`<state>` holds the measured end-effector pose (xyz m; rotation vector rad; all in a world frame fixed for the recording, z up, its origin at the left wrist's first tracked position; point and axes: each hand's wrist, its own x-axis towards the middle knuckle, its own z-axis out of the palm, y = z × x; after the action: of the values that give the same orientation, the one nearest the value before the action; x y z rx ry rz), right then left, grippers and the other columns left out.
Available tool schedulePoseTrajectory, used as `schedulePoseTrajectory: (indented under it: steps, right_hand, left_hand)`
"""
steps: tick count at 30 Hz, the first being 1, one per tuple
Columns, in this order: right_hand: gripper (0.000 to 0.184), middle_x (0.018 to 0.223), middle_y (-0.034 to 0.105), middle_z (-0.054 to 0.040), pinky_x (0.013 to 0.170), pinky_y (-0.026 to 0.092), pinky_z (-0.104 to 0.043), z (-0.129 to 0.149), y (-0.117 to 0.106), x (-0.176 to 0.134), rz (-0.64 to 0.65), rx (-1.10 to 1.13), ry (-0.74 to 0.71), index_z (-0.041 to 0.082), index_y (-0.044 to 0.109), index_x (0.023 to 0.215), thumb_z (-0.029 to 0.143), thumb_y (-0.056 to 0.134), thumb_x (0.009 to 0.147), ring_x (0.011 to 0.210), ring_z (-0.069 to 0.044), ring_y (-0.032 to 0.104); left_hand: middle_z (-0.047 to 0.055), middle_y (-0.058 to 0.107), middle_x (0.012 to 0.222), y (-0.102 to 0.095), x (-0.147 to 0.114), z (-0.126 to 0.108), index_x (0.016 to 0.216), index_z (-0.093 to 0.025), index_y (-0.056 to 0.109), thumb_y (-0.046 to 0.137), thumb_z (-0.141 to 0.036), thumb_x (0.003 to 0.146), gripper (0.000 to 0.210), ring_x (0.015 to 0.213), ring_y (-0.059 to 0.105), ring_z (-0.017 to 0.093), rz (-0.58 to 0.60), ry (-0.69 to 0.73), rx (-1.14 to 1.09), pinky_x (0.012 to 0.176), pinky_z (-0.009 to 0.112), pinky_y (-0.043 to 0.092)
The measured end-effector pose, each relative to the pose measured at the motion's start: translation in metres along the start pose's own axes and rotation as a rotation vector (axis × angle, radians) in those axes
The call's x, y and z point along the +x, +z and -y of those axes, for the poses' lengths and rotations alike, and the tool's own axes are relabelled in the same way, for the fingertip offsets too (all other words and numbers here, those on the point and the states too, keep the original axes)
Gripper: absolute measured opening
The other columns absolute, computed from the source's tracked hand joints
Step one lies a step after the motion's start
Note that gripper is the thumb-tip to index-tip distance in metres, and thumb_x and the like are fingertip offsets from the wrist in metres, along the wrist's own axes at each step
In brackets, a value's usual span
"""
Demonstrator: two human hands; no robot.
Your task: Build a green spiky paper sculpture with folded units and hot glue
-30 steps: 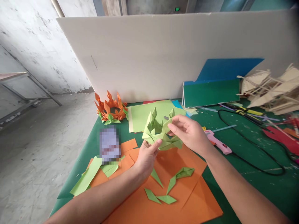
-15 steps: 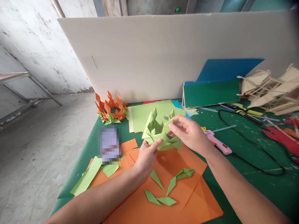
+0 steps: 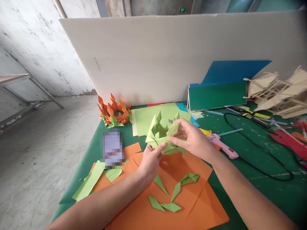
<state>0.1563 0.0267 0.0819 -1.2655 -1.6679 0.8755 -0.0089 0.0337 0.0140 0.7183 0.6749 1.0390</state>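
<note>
Slid lower since the earlier frame is the thumb of the right hand [image 3: 193,139], now laid against the front of the green crown [image 3: 156,140]; a petal is framed between this thumb and the half-curled fingers. By the left hand [image 3: 152,161] the near side is gripped, thumb over the front, its other fingers mostly hidden. The crown is held above orange paper [image 3: 144,218], where folded green pieces [image 3: 170,207] are scattered. On the counter [image 3: 283,188], an orange crown [image 3: 120,117] is placed far left, a pink glue gun [image 3: 224,147] right.
</note>
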Motion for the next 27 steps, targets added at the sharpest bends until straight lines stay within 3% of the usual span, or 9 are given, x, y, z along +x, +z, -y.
schedulePoseTrajectory:
  steps: [9, 16, 27]
  right_hand:
    - [0.03, 0.086, 0.064, 0.0005, 0.068, 0.058, -0.032, 0.0021, 0.0082, -0.0018, -0.04, -0.128, -0.014, 0.027, 0.041, 0.102, 0.021, 0.061, 0.08, 0.078, -0.019, 0.068]
    - [0.03, 0.085, 0.062, 0.0011, 0.066, 0.056, -0.03, 0.0029, 0.01, -0.0006, -0.052, -0.158, -0.031, 0.027, 0.041, 0.101, 0.02, 0.061, 0.079, 0.077, -0.018, 0.066]
    - [0.029, 0.084, 0.061, 0.001, 0.063, 0.055, -0.028, 0.0026, 0.0088, -0.0009, -0.055, -0.183, -0.044, 0.027, 0.043, 0.103, 0.022, 0.059, 0.08, 0.076, -0.017, 0.066]
  left_hand:
    - [0.002, 0.07, 0.117, 0.0006, -0.0012, -0.0004, 0.104, -0.027, 0.07, 0.078, -0.028, 0.076, 0.029, 0.116, 0.061, 0.02, -0.019, -0.024, -0.024, 0.102, 0.033, 0.044]
    - [0.001, 0.073, 0.11, 0.0022, -0.0011, -0.002, 0.098, -0.027, 0.072, 0.082, -0.032, 0.07, 0.03, 0.115, 0.062, 0.021, -0.034, -0.033, -0.023, 0.102, 0.036, 0.045]
    - [0.001, 0.071, 0.114, 0.003, -0.0016, -0.0032, 0.099, -0.027, 0.071, 0.08, -0.029, 0.074, 0.027, 0.117, 0.059, 0.02, -0.016, -0.048, -0.04, 0.1, 0.032, 0.044]
